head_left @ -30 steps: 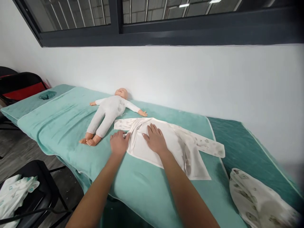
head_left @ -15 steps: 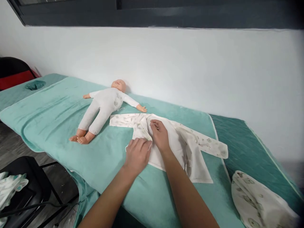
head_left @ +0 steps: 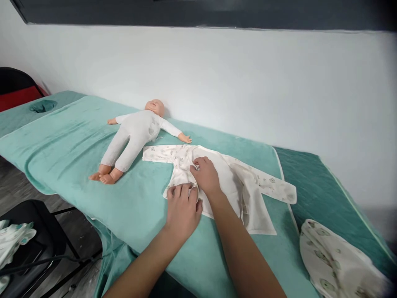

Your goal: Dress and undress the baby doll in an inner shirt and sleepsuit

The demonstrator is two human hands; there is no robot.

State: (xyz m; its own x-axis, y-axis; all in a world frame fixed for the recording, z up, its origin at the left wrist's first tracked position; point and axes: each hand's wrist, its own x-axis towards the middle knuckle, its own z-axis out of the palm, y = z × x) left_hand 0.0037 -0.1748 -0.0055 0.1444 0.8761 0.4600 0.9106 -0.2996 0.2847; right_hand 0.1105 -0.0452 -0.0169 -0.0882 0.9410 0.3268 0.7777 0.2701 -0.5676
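Teal-covered bed [head_left: 77, 157]: doll [head_left: 133, 134] lies at left; beside it the baby garment [head_left: 229, 182] is spread flat. I see left hand [head_left: 182, 209] fingers pinching its lower edge, right hand [head_left: 206, 176] fingers pinching its front

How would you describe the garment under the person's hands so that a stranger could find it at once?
Start at the long table covered by a green towel along the white wall. Right of the doll lies a white baby garment, spread flat with sleeves out, under the left hand and right hand. Unlike the bundled printed cloth, it is laid open.
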